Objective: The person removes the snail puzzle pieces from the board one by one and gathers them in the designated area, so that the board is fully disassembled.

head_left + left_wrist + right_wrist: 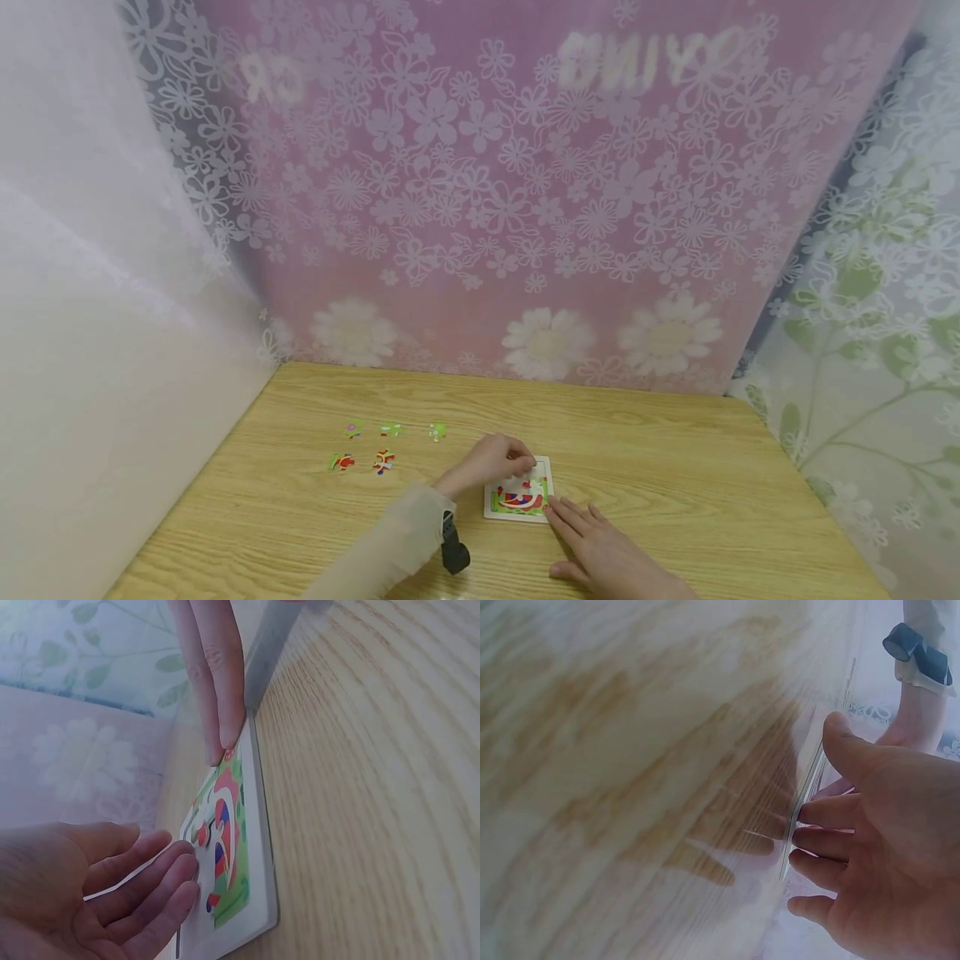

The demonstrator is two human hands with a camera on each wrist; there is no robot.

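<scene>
A small jigsaw puzzle board (pixel 517 518) with a white frame lies on the wooden table, partly filled with a red, white and green picture. Over its upper left part is my left hand (pixel 498 458), fingers loosely bent down toward the board. In the left wrist view the left hand's fingers (pixel 161 900) lie along the board's surface, and I see no puzzle piece between them. My right hand (pixel 600 546) lies with straight fingers against the board's right edge. The right wrist view shows that hand (pixel 885 840) from the palm side, fingertips at the board's thin edge.
Several loose puzzle pieces lie in two rows on the left of the table, among them a green one (pixel 437 431) and a red one (pixel 384 462). Floral curtains (pixel 525 208) enclose the table (pixel 675 467) at the back and sides. A black wrist camera (pixel 453 550) hangs by the left sleeve.
</scene>
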